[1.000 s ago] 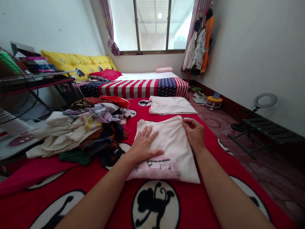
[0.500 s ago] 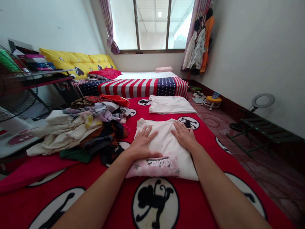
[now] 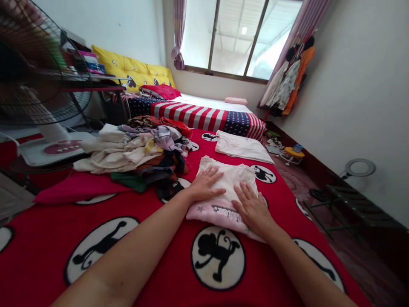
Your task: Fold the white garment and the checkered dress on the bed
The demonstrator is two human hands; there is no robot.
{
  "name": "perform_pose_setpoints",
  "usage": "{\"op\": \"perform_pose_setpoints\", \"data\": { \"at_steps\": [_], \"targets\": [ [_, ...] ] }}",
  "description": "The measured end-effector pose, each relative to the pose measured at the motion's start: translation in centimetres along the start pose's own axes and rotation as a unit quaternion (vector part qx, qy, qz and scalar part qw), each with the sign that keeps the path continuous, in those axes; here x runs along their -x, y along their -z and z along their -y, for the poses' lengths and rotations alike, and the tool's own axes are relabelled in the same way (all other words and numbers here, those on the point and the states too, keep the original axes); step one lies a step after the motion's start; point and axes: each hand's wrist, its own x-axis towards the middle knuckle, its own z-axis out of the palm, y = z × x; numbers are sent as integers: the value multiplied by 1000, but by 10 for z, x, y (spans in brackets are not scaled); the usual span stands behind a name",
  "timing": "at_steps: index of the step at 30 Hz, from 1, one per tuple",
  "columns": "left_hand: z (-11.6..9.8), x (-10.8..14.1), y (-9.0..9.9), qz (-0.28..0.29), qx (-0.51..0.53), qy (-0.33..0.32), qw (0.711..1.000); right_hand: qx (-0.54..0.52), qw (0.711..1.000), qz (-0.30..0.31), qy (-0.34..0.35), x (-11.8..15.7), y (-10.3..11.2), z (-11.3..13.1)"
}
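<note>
A folded white and pink T-shirt (image 3: 228, 183) with grey lettering and stars lies flat on the red blanket (image 3: 166, 264). My left hand (image 3: 207, 184) rests on its left side, fingers stretched out over the cloth. On the right half, my right hand (image 3: 252, 207) presses down with open fingers, covering part of the lettering. Neither hand grips anything. Just beyond the shirt lies another folded white garment (image 3: 244, 147).
To the left is a heap of loose clothes (image 3: 128, 153), with a magenta cloth (image 3: 79, 187) at its near side. A fan (image 3: 44, 98) stands at far left. Behind are a bed with a striped cover (image 3: 191, 117), a yellow stool (image 3: 294, 153) and a dark green folding stool (image 3: 358, 204).
The view has tilted and turned left. My right hand has slid from the shirt's far right edge down toward the lettering. My left hand stays on the left side.
</note>
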Motion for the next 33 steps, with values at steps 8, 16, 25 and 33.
{"op": "perform_pose_setpoints", "data": {
  "at_steps": [8, 16, 25, 33],
  "targets": [
    [22, -10, 8, -228, 384, 48, 894, -121, 949, 43, 287, 44, 26, 61],
    [21, -9, 8, -255, 280, -4, 926, -117, 986, -52, 105, 52, 9, 11],
    [14, -4, -5, -148, 2, -14, 989, -105, 992, -61, 40, 8, 46, -13],
    [23, -7, 3, -234, 173, -1, 957, -2, 999, 40, -17, -51, 1, -30]
  ]
}}
